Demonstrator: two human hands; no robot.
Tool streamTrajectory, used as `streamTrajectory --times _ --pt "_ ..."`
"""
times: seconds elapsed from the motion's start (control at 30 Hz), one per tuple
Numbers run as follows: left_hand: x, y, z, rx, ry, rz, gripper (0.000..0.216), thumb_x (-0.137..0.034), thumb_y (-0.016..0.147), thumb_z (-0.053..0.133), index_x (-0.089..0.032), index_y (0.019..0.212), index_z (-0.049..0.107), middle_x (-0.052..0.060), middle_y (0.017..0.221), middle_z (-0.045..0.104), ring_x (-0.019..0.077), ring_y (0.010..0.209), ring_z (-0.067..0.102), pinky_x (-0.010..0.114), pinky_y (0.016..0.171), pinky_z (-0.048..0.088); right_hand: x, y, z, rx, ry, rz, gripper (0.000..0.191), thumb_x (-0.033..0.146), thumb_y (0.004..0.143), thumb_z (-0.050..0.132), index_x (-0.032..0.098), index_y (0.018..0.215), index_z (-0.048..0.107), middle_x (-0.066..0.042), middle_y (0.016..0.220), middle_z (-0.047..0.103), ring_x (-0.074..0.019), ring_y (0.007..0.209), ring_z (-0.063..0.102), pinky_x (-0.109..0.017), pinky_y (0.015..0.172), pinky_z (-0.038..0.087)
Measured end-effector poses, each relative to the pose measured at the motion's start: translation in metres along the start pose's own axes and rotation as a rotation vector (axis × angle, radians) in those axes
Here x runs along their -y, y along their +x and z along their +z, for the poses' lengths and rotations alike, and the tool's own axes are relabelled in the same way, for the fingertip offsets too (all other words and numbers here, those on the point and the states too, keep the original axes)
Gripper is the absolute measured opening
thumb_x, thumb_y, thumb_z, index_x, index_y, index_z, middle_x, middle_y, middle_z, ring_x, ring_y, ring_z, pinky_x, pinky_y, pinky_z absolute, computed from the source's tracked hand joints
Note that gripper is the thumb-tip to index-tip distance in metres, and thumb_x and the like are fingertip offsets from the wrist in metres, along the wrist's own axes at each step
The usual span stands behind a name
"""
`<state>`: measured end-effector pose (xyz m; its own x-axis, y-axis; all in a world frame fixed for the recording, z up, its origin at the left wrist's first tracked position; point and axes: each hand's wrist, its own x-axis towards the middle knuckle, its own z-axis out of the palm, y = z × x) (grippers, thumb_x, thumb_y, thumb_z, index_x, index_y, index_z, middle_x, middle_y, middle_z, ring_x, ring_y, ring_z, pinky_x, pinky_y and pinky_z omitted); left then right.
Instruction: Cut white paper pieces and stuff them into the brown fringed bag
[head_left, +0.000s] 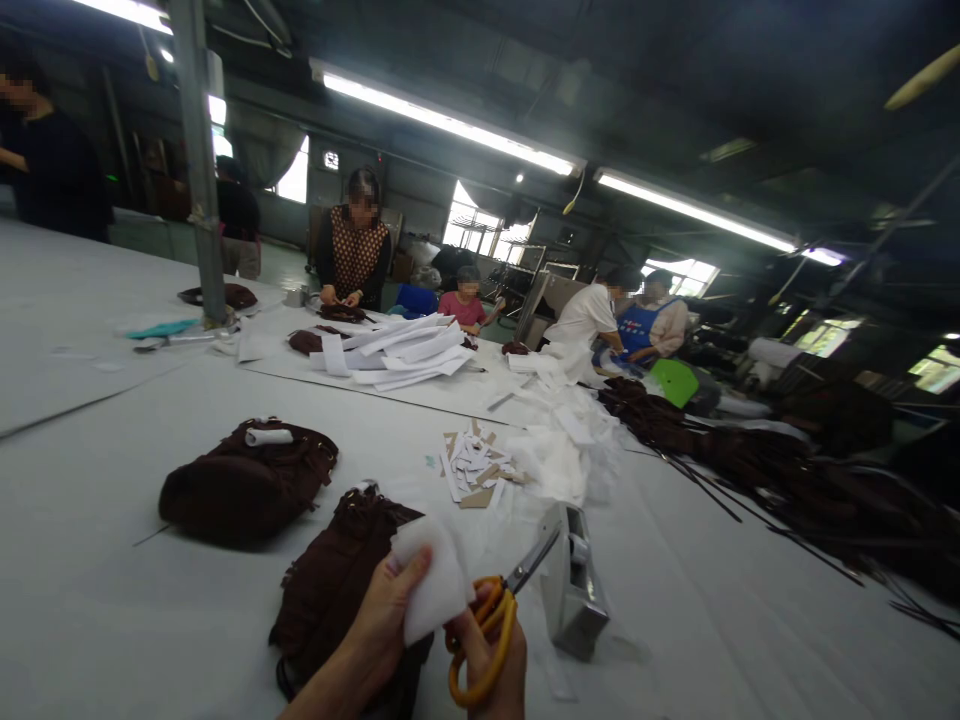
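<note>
My left hand [391, 610] pinches a folded piece of thin white sheet [433, 580], which looks like soft wrapping paper or foam. Scissors [491, 630] with orange-yellow handles are in my right hand [499, 665], their blades pointing up and away toward the tape dispenser. Fingers of that hand are close to the lower right edge of the white sheet; whether they touch it I cannot tell. Under my left hand lies a dark brown bag [330, 580], partly hidden by the hand and the sheet. Farther left rests a second brown bag [247, 485] with a small white roll [268, 437] on top.
A grey tape dispenser [574, 585] stands right of the scissors. Beyond it are paper and cardboard scraps [480, 465], crumpled white sheets [562, 450] and a stack of white strips [405, 350]. Brown straps [720, 450] heap along the right. A metal post [199, 160] rises at left; several people work behind.
</note>
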<state>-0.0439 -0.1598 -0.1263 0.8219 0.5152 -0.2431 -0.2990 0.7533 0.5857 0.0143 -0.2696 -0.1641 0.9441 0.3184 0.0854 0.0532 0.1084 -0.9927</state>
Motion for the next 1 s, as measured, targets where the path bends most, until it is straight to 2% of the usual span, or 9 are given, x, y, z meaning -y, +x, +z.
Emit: streamTrajectory --times 0.2,0.33,0.43,0.53,0.63,0.77,0.87,0.93,1.0 --pt "0.016 0.002 -0.011 -0.045 0.172 0.037 0.042 -0.04 0.066 0.078 -0.009 0.092 0.067 0.008 0.075 0.072 0.0211 0.067 0.065 0.028 0.059 0.053 0.009 0.009 -0.002 -0.301 -0.006 -0.115 0.041 0.044 0.056 0.077 0.02 0.076 0.05 0.004 0.065 0.056 -0.0128 0.061 0.058 -0.023 0.058 0.051" --pt "0.014 0.01 -0.021 -0.11 0.206 0.087 0.043 -0.034 0.07 0.075 -0.015 0.107 0.064 0.007 0.088 0.072 0.0209 0.076 0.066 0.026 0.062 0.053 0.022 0.019 -0.021 -0.438 -0.032 -0.2 0.037 0.043 0.062 0.075 0.019 0.078 0.051 0.003 0.07 0.056 -0.0117 0.064 0.058 -0.022 0.061 0.05" --pt "0.013 0.027 -0.016 -0.152 0.272 0.128 0.043 -0.022 0.072 0.072 -0.02 0.114 0.061 0.005 0.092 0.072 0.0167 0.069 0.065 0.023 0.059 0.052 0.039 0.024 -0.038 -0.462 -0.029 -0.208 0.039 0.044 0.064 0.075 0.019 0.081 0.051 0.005 0.068 0.053 -0.0088 0.056 0.053 -0.019 0.05 0.046" --pt "0.019 0.048 -0.003 -0.141 0.336 0.131 0.035 -0.015 0.076 0.067 -0.018 0.11 0.063 0.005 0.087 0.072 0.0144 0.061 0.064 0.022 0.055 0.051 0.057 0.026 -0.054 -0.482 0.036 -0.192 0.041 0.045 0.065 0.075 0.019 0.083 0.049 0.008 0.065 0.049 -0.0054 0.046 0.046 -0.016 0.04 0.039" --pt "0.025 0.062 0.008 -0.131 0.351 0.112 0.03 -0.012 0.077 0.064 -0.015 0.106 0.064 0.005 0.08 0.071 0.0137 0.058 0.062 0.022 0.052 0.051 0.069 0.028 -0.071 -0.563 0.054 -0.205 0.042 0.045 0.064 0.076 0.019 0.083 0.048 0.008 0.066 0.049 -0.0044 0.045 0.045 -0.015 0.038 0.039" --pt "0.018 0.071 0.009 -0.105 0.342 0.086 0.032 -0.013 0.079 0.061 -0.015 0.111 0.061 0.005 0.072 0.07 0.015 0.053 0.061 0.025 0.049 0.051 0.073 0.034 -0.1 -0.616 0.02 -0.187 0.043 0.045 0.061 0.077 0.019 0.081 0.048 0.008 0.065 0.049 -0.0045 0.043 0.045 -0.015 0.037 0.039" --pt "0.004 0.074 0.005 -0.117 0.326 0.121 0.036 -0.017 0.079 0.062 -0.017 0.115 0.059 0.004 0.075 0.07 0.0153 0.056 0.062 0.025 0.05 0.052 0.069 0.038 -0.123 -0.656 0.029 -0.187 0.045 0.045 0.059 0.078 0.02 0.082 0.049 0.009 0.065 0.049 -0.0043 0.041 0.044 -0.015 0.035 0.037" --pt "-0.002 0.074 0.004 -0.066 0.323 0.114 0.04 -0.023 0.077 0.066 -0.018 0.115 0.058 0.004 0.076 0.07 0.0156 0.057 0.062 0.025 0.05 0.051 0.064 0.04 -0.133 -0.663 0.017 -0.172 0.048 0.045 0.056 0.08 0.02 0.083 0.05 0.008 0.066 0.051 -0.0047 0.042 0.044 -0.015 0.035 0.037" --pt "-0.004 0.072 0.005 0.025 0.317 0.07 0.046 -0.031 0.073 0.072 -0.017 0.114 0.059 0.004 0.074 0.069 0.0163 0.056 0.061 0.025 0.049 0.05 0.059 0.041 -0.136 -0.608 -0.014 -0.137 0.048 0.044 0.053 0.081 0.019 0.082 0.052 0.006 0.066 0.055 -0.0059 0.046 0.047 -0.016 0.038 0.038"
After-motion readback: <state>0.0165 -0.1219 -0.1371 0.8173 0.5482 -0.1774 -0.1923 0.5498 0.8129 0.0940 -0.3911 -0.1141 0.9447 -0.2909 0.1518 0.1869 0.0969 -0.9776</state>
